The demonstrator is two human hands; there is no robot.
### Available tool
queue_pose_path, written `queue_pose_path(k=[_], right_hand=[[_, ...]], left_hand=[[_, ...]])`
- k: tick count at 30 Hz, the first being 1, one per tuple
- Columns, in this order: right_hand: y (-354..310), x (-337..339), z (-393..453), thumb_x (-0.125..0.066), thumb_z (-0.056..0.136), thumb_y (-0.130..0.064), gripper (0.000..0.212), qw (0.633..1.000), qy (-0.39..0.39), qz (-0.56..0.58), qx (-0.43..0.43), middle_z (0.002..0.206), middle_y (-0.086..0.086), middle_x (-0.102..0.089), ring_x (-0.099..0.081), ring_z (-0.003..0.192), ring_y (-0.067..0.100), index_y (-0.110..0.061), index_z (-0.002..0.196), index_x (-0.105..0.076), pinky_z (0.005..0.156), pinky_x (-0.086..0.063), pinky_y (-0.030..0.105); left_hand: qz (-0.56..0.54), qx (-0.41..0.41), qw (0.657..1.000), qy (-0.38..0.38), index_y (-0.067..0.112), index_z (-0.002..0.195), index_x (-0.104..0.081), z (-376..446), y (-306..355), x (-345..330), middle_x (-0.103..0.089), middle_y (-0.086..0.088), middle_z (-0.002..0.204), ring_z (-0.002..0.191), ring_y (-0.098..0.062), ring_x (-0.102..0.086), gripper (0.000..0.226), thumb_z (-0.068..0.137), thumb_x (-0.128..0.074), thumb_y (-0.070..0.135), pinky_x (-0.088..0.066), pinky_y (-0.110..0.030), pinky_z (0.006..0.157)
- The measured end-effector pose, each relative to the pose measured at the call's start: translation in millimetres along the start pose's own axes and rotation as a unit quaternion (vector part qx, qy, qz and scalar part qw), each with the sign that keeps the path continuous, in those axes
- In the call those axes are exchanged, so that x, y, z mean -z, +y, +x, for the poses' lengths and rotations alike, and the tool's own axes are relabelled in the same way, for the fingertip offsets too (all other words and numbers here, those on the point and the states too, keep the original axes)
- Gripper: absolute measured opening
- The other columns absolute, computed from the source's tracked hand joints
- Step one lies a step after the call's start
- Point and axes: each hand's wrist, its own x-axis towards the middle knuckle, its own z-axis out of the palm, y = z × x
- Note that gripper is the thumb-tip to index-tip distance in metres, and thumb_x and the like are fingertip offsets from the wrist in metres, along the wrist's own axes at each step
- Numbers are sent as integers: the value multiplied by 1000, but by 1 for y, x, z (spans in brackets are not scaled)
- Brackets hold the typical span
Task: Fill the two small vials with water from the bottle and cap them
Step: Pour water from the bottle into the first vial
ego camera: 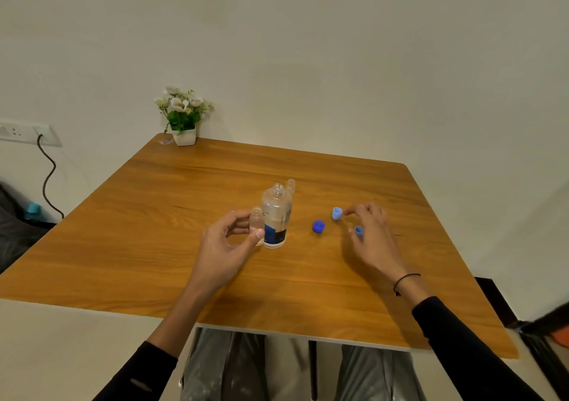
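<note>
An uncapped clear bottle with a blue label stands upright mid-table, partly filled with water. My left hand grips a small clear vial upright just left of the bottle. A second small vial stands behind the bottle, partly hidden by it. My right hand hovers over the table with fingers apart; a light blue cap lies just off its fingertips, and another blue cap sits by its thumb. A dark blue bottle cap lies between the bottle and my right hand.
A white pot of artificial flowers stands at the table's far left corner. The wooden table meets a wall behind. A socket strip and cable hang at the left. My knees show under the near edge.
</note>
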Motion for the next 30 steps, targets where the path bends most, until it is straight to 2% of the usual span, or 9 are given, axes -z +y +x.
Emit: queue_pose_path(k=[3,6,9,12,16,18,22,25,30], right_hand=[[11,3,-1,-55,104,-10,32,990,-96,-102,-11,128,0,-50,-48,122,22,-27,131,-62,91,-43,29],[13,4,-5,-53,106,-8,23,985,-128,-111,-28,112,-1,-48,-54,104,22,-25,118,-62,76,-42,27],[14,6,-8,-52,108,-11,17,991,-102,-74,-55,111,0,-50,-52,92,17,-27,107,-56,66,-37,23],[18,12,-12,-57,105,-13,16,998,-34,14,-44,105,-2,-59,-59,94,17,-28,102,-53,73,-45,23],[7,28,-21,-53,111,-18,20,981,-6,192,-10,125,0,-66,-78,88,7,-24,125,-66,84,-62,29],[-6,35,-24,-56,111,-17,22,967,32,253,-9,128,1,-68,-79,88,10,-19,125,-72,85,-66,36],[-29,47,-29,-72,102,-19,8,945,113,308,8,105,-9,-77,-76,95,16,-23,109,-74,82,-64,42],[-40,54,-30,-81,94,-14,12,929,113,353,17,101,-7,-77,-75,96,17,-19,97,-70,82,-62,39],[-42,59,-28,-81,92,-8,18,944,57,316,73,105,-1,-76,-75,105,20,-17,93,-66,86,-63,38]], left_hand=[[-10,-3,1000,-16,23,127,-71,-7,5,-12,-76,11,114,107,-8,-71,38,91,-82,21,-61,-19,84],[-20,3,999,-36,22,126,-71,-12,12,-29,-76,10,113,107,-7,-71,38,91,-83,21,-62,-20,78],[-36,7,997,-65,28,122,-72,-15,21,-48,-76,15,108,106,-5,-71,34,91,-83,20,-62,-20,76],[-39,13,996,-83,34,122,-71,-14,28,-65,-76,16,109,105,-4,-70,34,92,-82,22,-61,-20,76],[-43,14,994,-97,45,117,-66,-10,33,-84,-74,21,108,105,0,-68,38,93,-81,21,-58,-16,77],[-43,11,994,-102,44,118,-67,-8,33,-92,-74,20,109,105,-3,-68,36,93,-81,22,-58,-16,78],[-48,8,993,-103,27,124,-72,-4,30,-106,-76,11,111,104,-11,-70,33,93,-81,21,-60,-19,77],[-47,4,992,-116,23,127,-71,-3,30,-113,-75,11,113,105,-11,-70,35,93,-81,23,-63,-25,82],[-55,-5,991,-126,25,126,-72,-2,34,-120,-74,14,112,104,-9,-69,34,93,-81,22,-63,-25,81]])
